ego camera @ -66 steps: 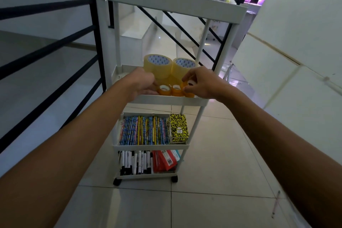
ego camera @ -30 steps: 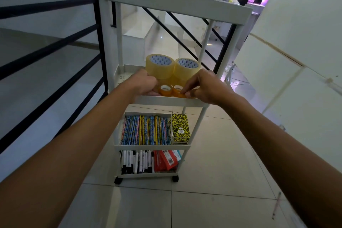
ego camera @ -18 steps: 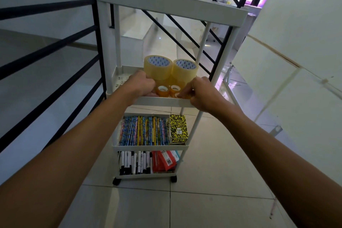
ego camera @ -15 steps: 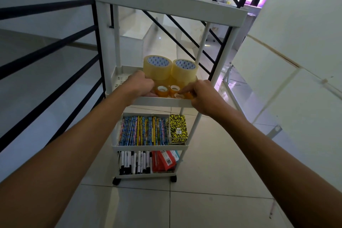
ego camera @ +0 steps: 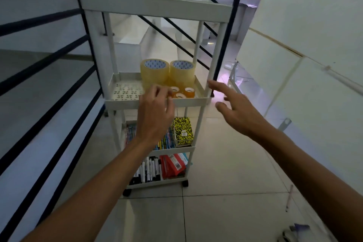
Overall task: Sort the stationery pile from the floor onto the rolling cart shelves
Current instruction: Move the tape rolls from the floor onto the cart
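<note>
A white rolling cart (ego camera: 157,7) stands in front of me. Its second shelf (ego camera: 125,102) carries two big clear tape rolls (ego camera: 155,70) at the back and three small tape rolls (ego camera: 184,92) in front of them. My left hand (ego camera: 155,112) hovers before that shelf's front rim, fingers loosely curled, holding nothing. My right hand (ego camera: 235,108) is spread with straight fingers beside the cart's right front post, apart from it. Lower down, coloured pencils (ego camera: 167,141) lie beside a yellow-black box (ego camera: 182,131). The bottom shelf holds markers (ego camera: 149,171) and red packs (ego camera: 172,167).
Black stair railing bars (ego camera: 49,76) run along the left and behind the cart. A white wall (ego camera: 314,45) closes the right side. A pencil (ego camera: 288,198) lies on the tiled floor at the right. A dark object (ego camera: 294,232) sits at the bottom right edge.
Both hands have drawn back from the small tape rolls on the second shelf. The right hand let go and opened out to the right of the cart. The three small rolls stay on the shelf.
</note>
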